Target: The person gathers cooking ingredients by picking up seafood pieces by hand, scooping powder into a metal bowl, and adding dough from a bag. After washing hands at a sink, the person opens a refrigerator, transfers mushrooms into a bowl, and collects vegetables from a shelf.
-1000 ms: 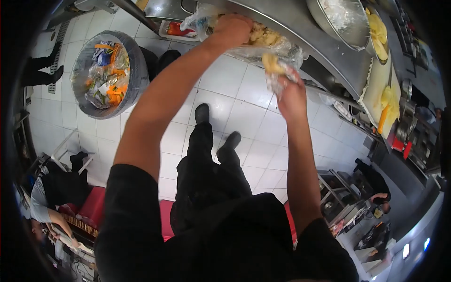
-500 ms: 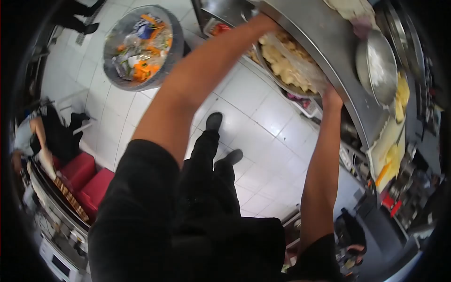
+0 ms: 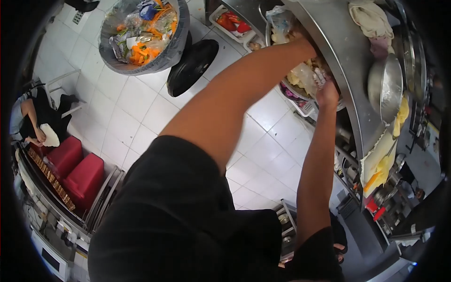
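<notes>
Beneath the counter's edge sits a large round metal pan (image 3: 268,34) of pale yellowish pieces, with crumpled clear plastic film (image 3: 305,77) over part of them. My left hand (image 3: 304,45) reaches in over the middle of the pan, and its fingers are hidden by the counter edge and my wrist. At the near side of the pan, my right hand (image 3: 327,95) is closed on the plastic film. More bunched film (image 3: 281,19) lies at the pan's far side.
A steel counter (image 3: 324,28) carries a metal bowl (image 3: 385,89) and a cloth (image 3: 371,21). A lined waste bin (image 3: 141,68) and black lid (image 3: 192,68) stand left. Red peppers (image 3: 232,22) sit in a basket. Another person's hand (image 3: 40,136) holds a flat pale piece.
My left hand has moved from the pan's far rim towards its middle, nearer my right hand. The film, stretched across the pan before, is now bunched up. My view has shifted.
</notes>
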`<state>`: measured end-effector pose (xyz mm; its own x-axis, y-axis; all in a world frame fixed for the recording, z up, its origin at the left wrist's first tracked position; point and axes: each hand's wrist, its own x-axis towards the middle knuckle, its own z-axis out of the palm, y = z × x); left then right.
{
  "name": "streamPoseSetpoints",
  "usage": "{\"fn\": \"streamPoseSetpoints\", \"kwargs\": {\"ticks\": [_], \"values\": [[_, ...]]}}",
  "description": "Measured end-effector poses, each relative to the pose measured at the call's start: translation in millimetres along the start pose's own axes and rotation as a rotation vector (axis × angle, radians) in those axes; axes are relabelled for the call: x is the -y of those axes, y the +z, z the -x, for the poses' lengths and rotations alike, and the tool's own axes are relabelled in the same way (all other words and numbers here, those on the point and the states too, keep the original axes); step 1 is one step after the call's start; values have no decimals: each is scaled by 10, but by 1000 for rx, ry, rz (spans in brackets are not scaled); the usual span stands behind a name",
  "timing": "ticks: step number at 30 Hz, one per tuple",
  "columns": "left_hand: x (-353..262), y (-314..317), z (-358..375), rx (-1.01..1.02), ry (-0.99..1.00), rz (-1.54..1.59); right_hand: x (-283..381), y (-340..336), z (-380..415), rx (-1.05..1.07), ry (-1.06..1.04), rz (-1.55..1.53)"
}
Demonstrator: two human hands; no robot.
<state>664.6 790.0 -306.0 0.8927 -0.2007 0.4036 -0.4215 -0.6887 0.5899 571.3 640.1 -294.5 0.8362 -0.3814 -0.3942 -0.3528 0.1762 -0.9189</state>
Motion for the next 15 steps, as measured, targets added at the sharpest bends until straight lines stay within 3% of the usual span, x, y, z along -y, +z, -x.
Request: {"fn": "streamPoseSetpoints", "kwargs": {"ticks": [1,3,4,5,7,10,13,15], "values": [[-95,-47,21,-9,-40,-3,44,30,81,-27,-6,-12],[-40,-361,215,550,-83,-92,253,211,493,-104,55,8],[-13,-582,356,499,-52,-32,362,288,667,-147,86,12],[46,-767,451,446,-20,25,217,164,626,-78,-43,-97],[156,-785,595,93,-76,438,205,133,754,-126,1,-83],[160,-895,641,248,-570,1067,226,221,941,-190,27,-198],[300,-887,618,251,-734,1545,293,238,1057,-193,86,-316],[374,-976,594,302,-707,1501,329,242,1048,-216,97,-321]]}}
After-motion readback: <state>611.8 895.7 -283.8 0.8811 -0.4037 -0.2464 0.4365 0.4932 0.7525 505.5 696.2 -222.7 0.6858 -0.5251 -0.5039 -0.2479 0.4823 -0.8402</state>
